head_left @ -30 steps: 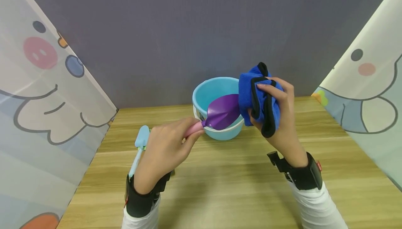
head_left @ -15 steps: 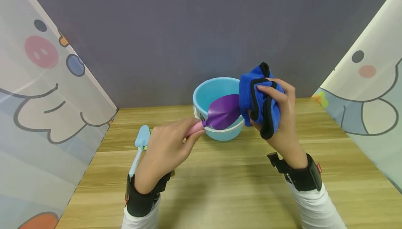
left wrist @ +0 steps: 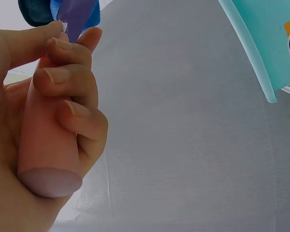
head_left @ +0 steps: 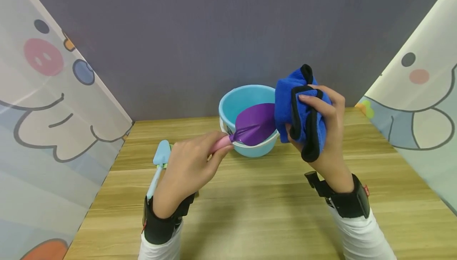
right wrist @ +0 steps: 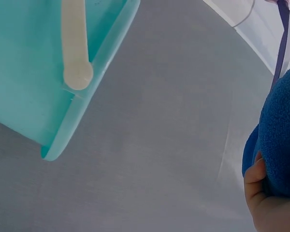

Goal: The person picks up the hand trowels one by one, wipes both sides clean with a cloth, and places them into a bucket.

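My left hand grips the pink handle of a trowel with a purple blade. The blade is held over the front of a light blue bucket and hides part of its opening. In my right hand is a bunched blue cloth with black edging, held between thumb and fingers. The cloth meets the blade's tip in the head view and covers it. The right wrist view shows the blue cloth beside the thin purple edge of the blade.
A light blue toy shovel lies on the wooden table at the left, partly behind the left wrist, with something green under it. A grey wall stands behind the bucket. Cartoon-printed panels flank the table. The bucket has a white handle.
The right hand and cloth have shifted slightly to the right along the blade, after barely moving before that. The left hand still holds the trowel in nearly the same place.
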Available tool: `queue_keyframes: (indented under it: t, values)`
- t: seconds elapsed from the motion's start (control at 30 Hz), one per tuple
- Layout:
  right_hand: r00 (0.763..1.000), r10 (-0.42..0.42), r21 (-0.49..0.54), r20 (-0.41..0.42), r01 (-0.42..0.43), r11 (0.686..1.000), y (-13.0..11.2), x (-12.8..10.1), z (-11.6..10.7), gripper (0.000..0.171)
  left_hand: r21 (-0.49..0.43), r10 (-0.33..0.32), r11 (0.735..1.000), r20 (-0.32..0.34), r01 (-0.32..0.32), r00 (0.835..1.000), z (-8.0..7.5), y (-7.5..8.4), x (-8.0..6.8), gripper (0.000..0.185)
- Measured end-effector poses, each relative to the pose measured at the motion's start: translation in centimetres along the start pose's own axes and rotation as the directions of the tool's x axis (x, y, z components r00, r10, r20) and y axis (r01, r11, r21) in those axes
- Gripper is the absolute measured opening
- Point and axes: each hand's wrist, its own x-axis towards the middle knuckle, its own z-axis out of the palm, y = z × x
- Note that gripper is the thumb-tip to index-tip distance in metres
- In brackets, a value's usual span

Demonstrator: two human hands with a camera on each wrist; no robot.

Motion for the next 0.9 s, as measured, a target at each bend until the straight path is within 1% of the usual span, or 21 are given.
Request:
queue_keyframes:
  t: [0.2, 0.5, 0.73, 0.9]
  values:
    - [1.0, -0.017, -0.004, -0.02, 0.017, 1.0, -0.67, -0.11, 0.05, 0.061, 0.003, -0.005, 1.0, 0.007, 0.005, 1.0, 0.07, 0.15, -0.14, 0.013]
    - [0.998, -0.031, 0.018, -0.056, 0.032, 0.999, -1.04, -0.21, 0.23, 0.061, -0.002, 0.012, 1.0, 0.012, -0.012, 1.0, 0.16, 0.13, 0.0, 0.013]
    - [0.998, -0.036, 0.042, -0.049, 0.038, 0.998, -0.98, -0.14, 0.56, 0.059, 0.007, 0.002, 1.0, 0.025, -0.002, 1.0, 0.04, 0.07, 0.08, 0.014]
    - [0.997, -0.045, 0.034, -0.062, 0.047, 0.998, -0.93, -0.09, 0.51, 0.059, -0.004, -0.002, 1.0, 0.033, 0.002, 0.999, 0.21, 0.22, 0.19, 0.016]
